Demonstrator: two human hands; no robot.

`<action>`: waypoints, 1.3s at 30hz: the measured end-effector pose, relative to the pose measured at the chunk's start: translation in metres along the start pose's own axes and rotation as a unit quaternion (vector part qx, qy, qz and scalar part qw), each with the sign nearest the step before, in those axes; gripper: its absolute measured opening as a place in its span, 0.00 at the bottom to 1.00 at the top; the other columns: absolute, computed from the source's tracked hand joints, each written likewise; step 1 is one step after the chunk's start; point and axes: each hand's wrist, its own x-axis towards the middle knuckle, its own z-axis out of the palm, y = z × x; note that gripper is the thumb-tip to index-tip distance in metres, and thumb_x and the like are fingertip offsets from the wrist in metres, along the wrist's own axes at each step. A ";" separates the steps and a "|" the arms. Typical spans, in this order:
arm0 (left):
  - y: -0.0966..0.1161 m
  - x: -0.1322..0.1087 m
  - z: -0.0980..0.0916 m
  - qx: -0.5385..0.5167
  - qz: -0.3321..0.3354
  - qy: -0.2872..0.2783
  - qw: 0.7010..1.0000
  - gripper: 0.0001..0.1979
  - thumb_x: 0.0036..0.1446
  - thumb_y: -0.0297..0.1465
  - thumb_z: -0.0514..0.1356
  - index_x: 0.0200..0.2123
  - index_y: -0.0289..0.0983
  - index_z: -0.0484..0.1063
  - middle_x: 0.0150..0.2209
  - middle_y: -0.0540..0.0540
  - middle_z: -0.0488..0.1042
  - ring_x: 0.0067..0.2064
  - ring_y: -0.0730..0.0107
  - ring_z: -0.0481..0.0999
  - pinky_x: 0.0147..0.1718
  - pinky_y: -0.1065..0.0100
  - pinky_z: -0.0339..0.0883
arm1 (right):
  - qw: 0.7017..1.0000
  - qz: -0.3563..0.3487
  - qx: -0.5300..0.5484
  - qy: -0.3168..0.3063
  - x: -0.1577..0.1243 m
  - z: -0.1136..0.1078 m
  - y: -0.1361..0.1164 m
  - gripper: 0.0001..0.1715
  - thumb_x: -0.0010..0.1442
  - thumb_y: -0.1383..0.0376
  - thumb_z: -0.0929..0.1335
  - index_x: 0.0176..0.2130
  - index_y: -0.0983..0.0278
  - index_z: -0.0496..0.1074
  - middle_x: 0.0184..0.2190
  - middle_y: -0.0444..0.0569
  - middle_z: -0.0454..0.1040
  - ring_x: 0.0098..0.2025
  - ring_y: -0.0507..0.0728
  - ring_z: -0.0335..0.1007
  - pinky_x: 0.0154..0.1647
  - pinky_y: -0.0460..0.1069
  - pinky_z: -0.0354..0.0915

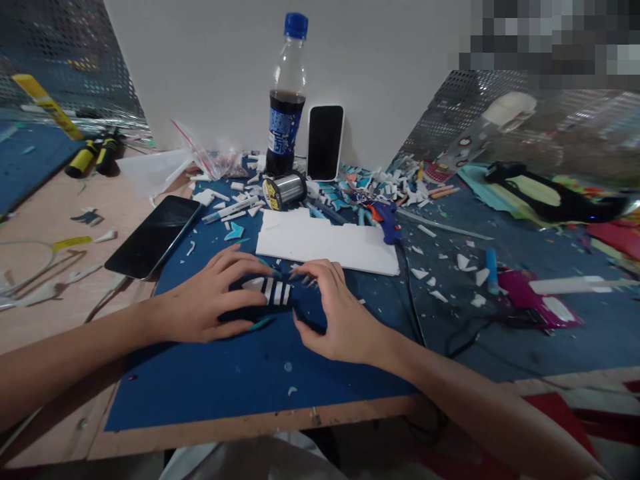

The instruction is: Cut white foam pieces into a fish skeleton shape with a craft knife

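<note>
Several small white strips [277,293], which look like cut foam, lie in a row on the blue mat [210,387] between my two hands. My left hand [213,297] rests over their left end with fingers spread, partly covering the leftmost piece. To the right of the row, my right hand [337,313] is curved with its thumb apart from the fingers, and nothing shows between them. Just beyond both hands lies a flat white foam board [325,243].
Behind the board stand a spool of wire [285,191], a cola bottle [286,100] and an upright phone [325,143] amid white scraps. Another phone [155,237] lies left. A blue glue gun [387,220] trails its cord at right, near a purple packet [537,300].
</note>
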 end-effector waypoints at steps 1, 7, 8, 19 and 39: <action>0.002 0.003 0.002 -0.011 -0.017 0.029 0.999 0.17 0.56 0.31 0.60 0.47 0.41 0.57 0.53 0.38 0.62 0.57 0.53 0.60 0.56 0.42 0.52 | 1.000 0.002 0.003 0.000 0.000 0.000 0.000 0.31 0.51 0.69 0.67 0.52 0.63 0.52 0.48 0.58 0.59 0.51 0.64 0.57 0.51 0.60 0.60; 0.014 0.018 0.016 -0.079 -0.097 0.112 0.986 0.26 0.49 0.31 0.63 0.46 0.39 0.50 0.48 0.36 0.66 0.52 0.53 0.64 0.46 0.50 0.64 | 0.995 0.002 0.004 0.098 -0.001 -0.001 0.001 0.24 0.49 0.72 0.66 0.45 0.60 0.55 0.42 0.54 0.59 0.44 0.62 0.59 0.42 0.57 0.62; 0.014 0.019 0.018 -0.084 -0.101 0.114 0.985 0.26 0.49 0.31 0.63 0.45 0.39 0.50 0.47 0.36 0.66 0.52 0.54 0.64 0.46 0.51 0.64 | 0.994 -0.002 0.000 0.110 -0.001 -0.002 0.000 0.22 0.49 0.72 0.66 0.43 0.60 0.55 0.40 0.53 0.59 0.43 0.62 0.59 0.41 0.57 0.62; 0.012 0.021 0.017 -0.099 -0.123 0.086 0.984 0.21 0.51 0.30 0.60 0.43 0.38 0.51 0.45 0.38 0.67 0.48 0.56 0.66 0.45 0.50 0.65 | 0.988 0.128 0.075 -0.038 0.005 -0.007 0.003 0.19 0.50 0.66 0.69 0.39 0.60 0.55 0.39 0.50 0.60 0.37 0.57 0.60 0.34 0.52 0.63; 0.014 0.021 0.016 -0.079 -0.132 0.098 0.983 0.21 0.50 0.28 0.62 0.42 0.39 0.52 0.45 0.40 0.68 0.47 0.56 0.66 0.46 0.51 0.63 | 0.980 0.070 -0.178 0.049 -0.011 -0.004 -0.007 0.23 0.61 0.68 0.60 0.54 0.73 0.58 0.50 0.66 0.64 0.54 0.67 0.60 0.50 0.63 0.65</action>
